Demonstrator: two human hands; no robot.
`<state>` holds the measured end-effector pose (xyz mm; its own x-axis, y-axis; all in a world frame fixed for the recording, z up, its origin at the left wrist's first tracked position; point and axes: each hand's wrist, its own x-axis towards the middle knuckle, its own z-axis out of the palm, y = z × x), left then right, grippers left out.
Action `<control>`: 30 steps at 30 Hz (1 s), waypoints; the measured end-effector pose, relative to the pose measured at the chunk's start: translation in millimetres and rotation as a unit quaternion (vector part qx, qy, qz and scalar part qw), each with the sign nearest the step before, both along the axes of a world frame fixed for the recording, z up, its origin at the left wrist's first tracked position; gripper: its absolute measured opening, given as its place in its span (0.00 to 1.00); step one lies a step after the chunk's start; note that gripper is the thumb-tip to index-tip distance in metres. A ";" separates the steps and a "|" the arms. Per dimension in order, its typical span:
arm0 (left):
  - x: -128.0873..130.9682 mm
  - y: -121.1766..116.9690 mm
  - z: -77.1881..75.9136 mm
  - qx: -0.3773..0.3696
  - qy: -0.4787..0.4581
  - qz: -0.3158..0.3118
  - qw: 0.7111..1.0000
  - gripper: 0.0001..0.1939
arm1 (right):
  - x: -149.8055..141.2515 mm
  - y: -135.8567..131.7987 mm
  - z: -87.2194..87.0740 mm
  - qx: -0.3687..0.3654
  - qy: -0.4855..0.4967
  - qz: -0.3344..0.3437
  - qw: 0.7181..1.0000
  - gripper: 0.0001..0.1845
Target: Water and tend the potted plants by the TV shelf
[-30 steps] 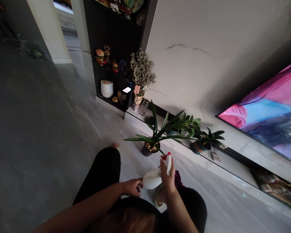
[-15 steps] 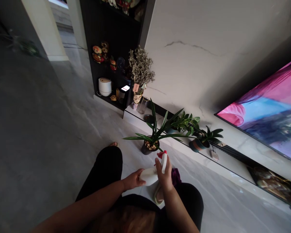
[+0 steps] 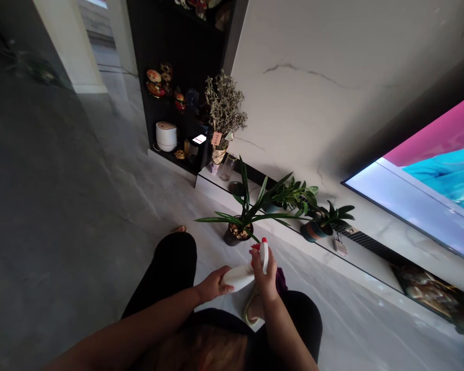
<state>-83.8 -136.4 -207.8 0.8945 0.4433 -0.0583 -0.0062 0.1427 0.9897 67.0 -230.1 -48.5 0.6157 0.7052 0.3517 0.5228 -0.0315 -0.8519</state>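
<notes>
The spray bottle (image 3: pixel 237 279) is held in the air between the person's knees, in front of the low cabinet (image 3: pixel 216 189) and well short of its front edge. The left hand (image 3: pixel 214 285) grasps the base end; the right hand (image 3: pixel 266 278) is wrapped around the spray head, though whether a finger presses the trigger cannot be told. Taking hold of the bottle is done, and the nozzle appears to face the cabinet side, near a low leaf of the potted plant (image 3: pixel 238 236), which stands on the floor (image 3: pixel 170 201) just beside the cabinet's front edge, towards its left corner. No mist shows and the leaves are too dim to judge for wetness, so how much has been sprayed remains unclear; the bottle is not yet set down. Its body is white and smooth, tipped over almost level, with a white head, red nozzle tip and red trigger. Its fill level cannot be made out.
</notes>
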 end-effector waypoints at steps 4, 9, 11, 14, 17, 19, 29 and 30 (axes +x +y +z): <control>6.8 0.2 5.6 -0.018 -0.022 -0.014 1.000 0.38 | 1.6 6.8 8.2 0.013 0.124 0.004 0.992 0.23; 8.7 1.2 12.5 -0.057 -0.017 -0.059 0.997 0.43 | 1.4 8.4 18.7 0.028 0.193 0.029 0.980 0.25; 7.6 0.9 14.0 -0.061 -0.007 -0.080 0.995 0.45 | 0.7 3.9 23.3 0.024 0.198 0.035 0.979 0.24; 5.7 -1.3 15.2 -0.077 0.010 -0.137 0.988 0.46 | -0.6 -5.2 31.6 -0.012 0.213 0.081 0.974 0.22; 4.0 -3.0 17.1 -0.097 0.009 -0.170 0.981 0.45 | -0.8 -11.9 39.3 -0.045 0.222 0.135 0.965 0.21; 3.1 -2.6 19.4 -0.103 0.006 -0.164 0.981 0.46 | -1.2 -12.8 41.5 -0.047 0.222 0.151 0.962 0.21; 4.6 -2.3 40.0 0.059 -0.027 0.023 0.998 0.41 | -12.3 -2.8 45.5 0.041 0.191 -0.014 0.981 0.26; 4.0 -2.2 46.5 0.032 -0.033 0.006 0.999 0.43 | -9.2 -6.4 52.1 0.028 0.186 0.014 0.982 0.26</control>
<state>-79.8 -138.6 -161.3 0.8899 0.4551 0.0298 -0.0733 0.0782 0.9942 57.8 -236.5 3.5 0.6899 0.7092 0.1452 0.1754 0.0309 -0.9840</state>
